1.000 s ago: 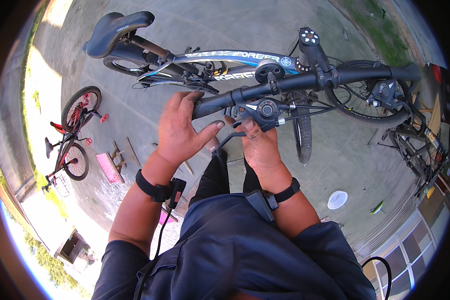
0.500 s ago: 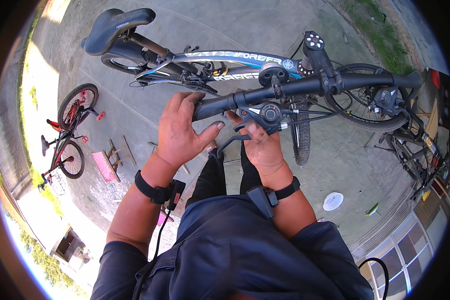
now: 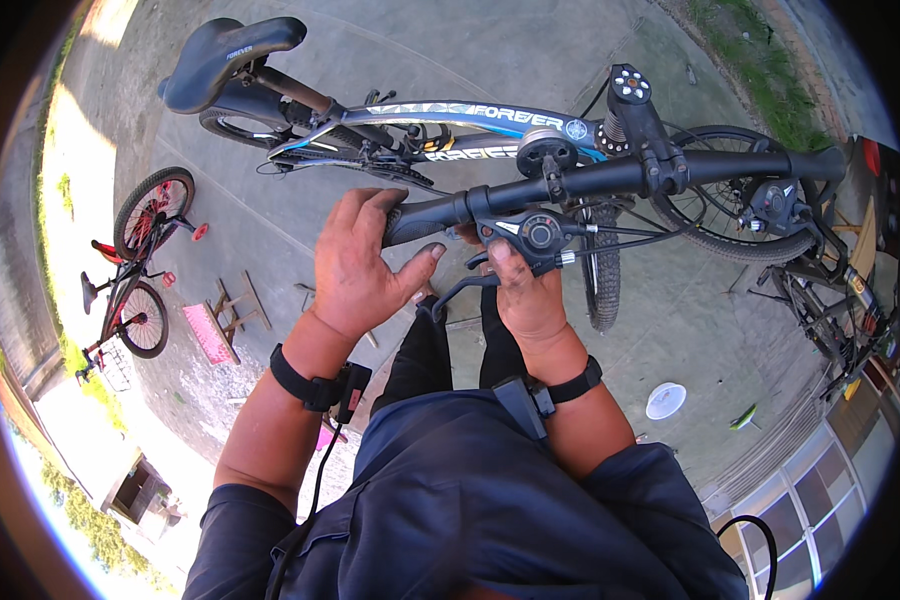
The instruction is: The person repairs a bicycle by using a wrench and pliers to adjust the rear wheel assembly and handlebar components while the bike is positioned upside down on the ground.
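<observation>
A black and blue bicycle stands across the view in front of me, its handlebar (image 3: 560, 180) running left to right. At the left end of the bar, my left hand (image 3: 355, 260) has its fingers curled over the rubber handlebar grip (image 3: 415, 221), the thumb held apart. My right hand (image 3: 528, 305) holds the gear shifter (image 3: 540, 232) from the near side. Its thumb lies against the shifter housing, while the other fingers are mostly hidden underneath. A black brake lever (image 3: 462, 288) sticks out between my hands. Right of the shifter, a round bell (image 3: 544, 150) sits on the bar.
The bicycle's saddle (image 3: 232, 62) is at the upper left. A small red and black bicycle (image 3: 135, 265) stands farther left, near a low pink-topped stool (image 3: 210, 333). On the right lie a white basin (image 3: 666, 402) and a green brush head (image 3: 743, 417). Another bicycle (image 3: 820, 310) stands at the far right.
My right thumb has shifted slightly left and up on the shifter housing, and the fingers behind it are more hidden. My left hand stays nearly still on the grip.
</observation>
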